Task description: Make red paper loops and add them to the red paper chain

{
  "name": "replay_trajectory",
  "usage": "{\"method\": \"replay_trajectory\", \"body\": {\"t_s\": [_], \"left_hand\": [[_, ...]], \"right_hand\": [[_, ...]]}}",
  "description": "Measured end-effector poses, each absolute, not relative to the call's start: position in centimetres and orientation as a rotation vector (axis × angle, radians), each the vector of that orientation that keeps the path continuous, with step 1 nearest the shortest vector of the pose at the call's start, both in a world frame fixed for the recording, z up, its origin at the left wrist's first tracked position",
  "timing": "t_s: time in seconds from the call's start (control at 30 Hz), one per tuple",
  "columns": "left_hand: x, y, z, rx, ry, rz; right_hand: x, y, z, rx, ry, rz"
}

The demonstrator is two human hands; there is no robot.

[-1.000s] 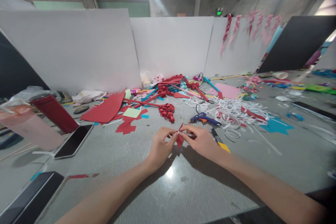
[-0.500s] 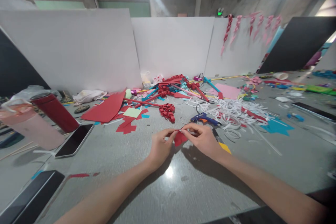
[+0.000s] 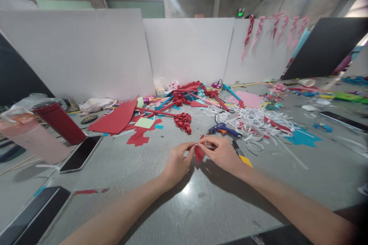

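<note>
A small piece of red paper point(image 3: 199, 154) hangs between my two hands, a little above the grey table. My left hand point(image 3: 178, 160) pinches its upper left edge with thumb and forefinger. From the other side my right hand point(image 3: 221, 153) grips the top of the same piece, its fingertips almost meeting those of the left. Something thin and pale shows between the right fingers, too small to name. Just beyond the right hand lies a blue hot glue gun point(image 3: 225, 130). A chain of red paper loops on a stick point(image 3: 183, 122) lies in front of the hands.
Red paper sheets point(image 3: 116, 116) and cut scraps point(image 3: 138, 137) lie left of centre. White paper strips point(image 3: 255, 120) heap up at right. A phone point(image 3: 82, 154), a red flask point(image 3: 60, 122) and a pink bottle point(image 3: 37, 138) stand or lie left. White panels point(image 3: 189, 49) close off the back.
The red piece has turned and now hangs narrower, slightly farther right. My left hand has shifted a little to the right; my right hand has barely moved.
</note>
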State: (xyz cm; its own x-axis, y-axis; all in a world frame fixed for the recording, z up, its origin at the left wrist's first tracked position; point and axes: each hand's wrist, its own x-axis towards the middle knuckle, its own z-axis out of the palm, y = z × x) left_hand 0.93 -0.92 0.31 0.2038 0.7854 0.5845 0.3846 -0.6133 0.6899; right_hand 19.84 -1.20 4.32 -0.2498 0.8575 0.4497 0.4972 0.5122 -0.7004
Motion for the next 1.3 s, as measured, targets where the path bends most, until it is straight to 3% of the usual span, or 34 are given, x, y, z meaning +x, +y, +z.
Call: {"method": "replay_trajectory", "body": {"t_s": [1.3], "left_hand": [[1.1,-2.0,1.4,2.054,1.009,1.378]], "right_hand": [[19.6,-1.3,3.7,-1.153,-1.917,0.466]]}}
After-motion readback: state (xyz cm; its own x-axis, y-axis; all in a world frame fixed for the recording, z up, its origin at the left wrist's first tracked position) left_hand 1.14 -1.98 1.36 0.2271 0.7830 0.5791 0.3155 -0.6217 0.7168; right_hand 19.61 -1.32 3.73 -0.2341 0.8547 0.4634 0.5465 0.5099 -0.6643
